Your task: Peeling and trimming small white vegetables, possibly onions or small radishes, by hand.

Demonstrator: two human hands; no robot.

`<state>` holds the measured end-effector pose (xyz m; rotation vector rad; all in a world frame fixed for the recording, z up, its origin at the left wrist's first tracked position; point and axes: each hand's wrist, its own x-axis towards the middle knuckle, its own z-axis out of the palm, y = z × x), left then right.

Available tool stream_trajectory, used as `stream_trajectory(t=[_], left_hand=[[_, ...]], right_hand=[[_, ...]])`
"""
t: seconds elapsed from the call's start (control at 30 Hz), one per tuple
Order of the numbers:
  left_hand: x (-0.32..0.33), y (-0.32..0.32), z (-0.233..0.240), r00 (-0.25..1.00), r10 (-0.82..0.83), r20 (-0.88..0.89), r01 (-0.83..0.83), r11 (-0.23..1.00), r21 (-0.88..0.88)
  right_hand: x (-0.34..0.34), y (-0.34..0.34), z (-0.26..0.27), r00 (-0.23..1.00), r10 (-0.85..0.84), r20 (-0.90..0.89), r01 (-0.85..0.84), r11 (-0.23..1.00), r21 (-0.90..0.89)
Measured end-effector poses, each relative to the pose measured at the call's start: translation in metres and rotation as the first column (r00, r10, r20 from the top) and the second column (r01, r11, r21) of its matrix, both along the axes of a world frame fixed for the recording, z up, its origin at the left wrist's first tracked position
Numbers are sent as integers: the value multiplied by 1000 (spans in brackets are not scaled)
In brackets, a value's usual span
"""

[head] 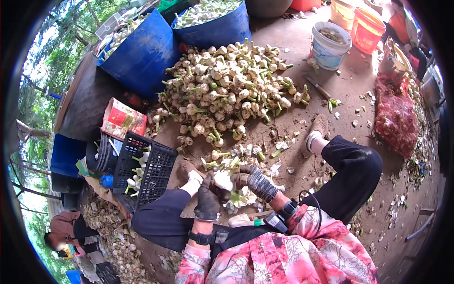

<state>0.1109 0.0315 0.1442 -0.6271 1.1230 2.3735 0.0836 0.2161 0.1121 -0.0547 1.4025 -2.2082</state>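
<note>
Between my knees, a pale, peeled-looking garlic bulb [223,180] is held in the gloved fingers of my left hand [207,200]. My right hand [260,183], in a grey knitted glove, is close against the bulb's right side with its fingers curled; whether it grips the bulb or a piece of skin is unclear. Loose garlic skins [244,198] lie on the ground below both hands. Just beyond my feet rises a large heap of unpeeled garlic bulbs [227,85] with cut green stems.
To the left, a black plastic crate [156,177] contains white bulbs. Blue tubs [142,53] of garlic stand behind the heap. A wooden-handled knife [319,87] lies near a white bucket [330,49]. On the right is a red mesh sack [395,117]. Another person [67,227] is at far left.
</note>
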Motion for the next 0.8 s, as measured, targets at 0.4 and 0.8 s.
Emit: stream_trajectory(t=[0.4,0.8], left_hand=[[-18,8,38,965,-182,-192,98,921,-377],[-22,11,-41,984,173,-45,-178,976,-127]], right_hand=[[-5,8,-18,615,161,-772,394,785,478],[-7,-6,-34,582,151,-799,472,738,483]])
